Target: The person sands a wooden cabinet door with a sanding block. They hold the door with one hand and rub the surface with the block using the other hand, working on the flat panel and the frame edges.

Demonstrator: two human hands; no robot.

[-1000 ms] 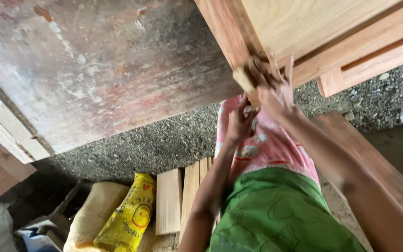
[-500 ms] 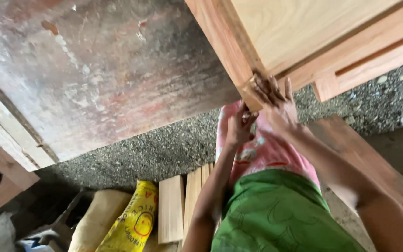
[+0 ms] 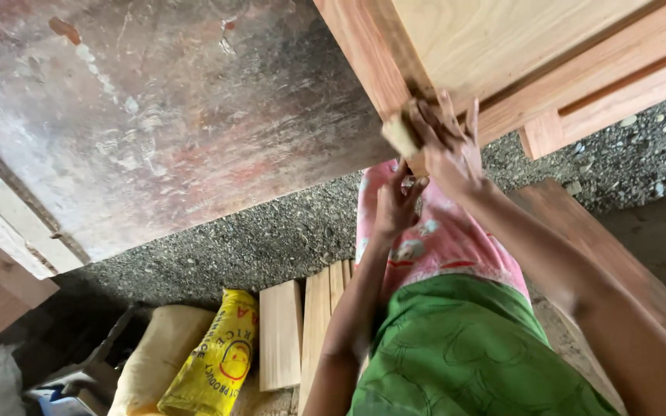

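At the far left, pale wooden slats (image 3: 9, 223) are lying along the edge of a worn, reddish-grey sheet of board (image 3: 163, 131) that is filling the upper left. Below it, on the gravel ground (image 3: 271, 239), a yellow printed sack (image 3: 213, 362) is lying beside a tan sack (image 3: 148, 354), with short wooden planks (image 3: 280, 335) lying just to their right. Moving rightward, the left hand (image 3: 395, 202) is curling loosely under the edge of the wooden door frame (image 3: 371, 54); whether it is grasping anything cannot be told. Just above it, the right hand (image 3: 449, 142) is pressing a small tan sanding block (image 3: 400, 132) against the reddish frame rail, fingers spread over it and gripping it. Further right, the pale wooden panel (image 3: 502, 38) is sitting inside the frame, and a long reddish plank (image 3: 603, 246) is lying on the ground.
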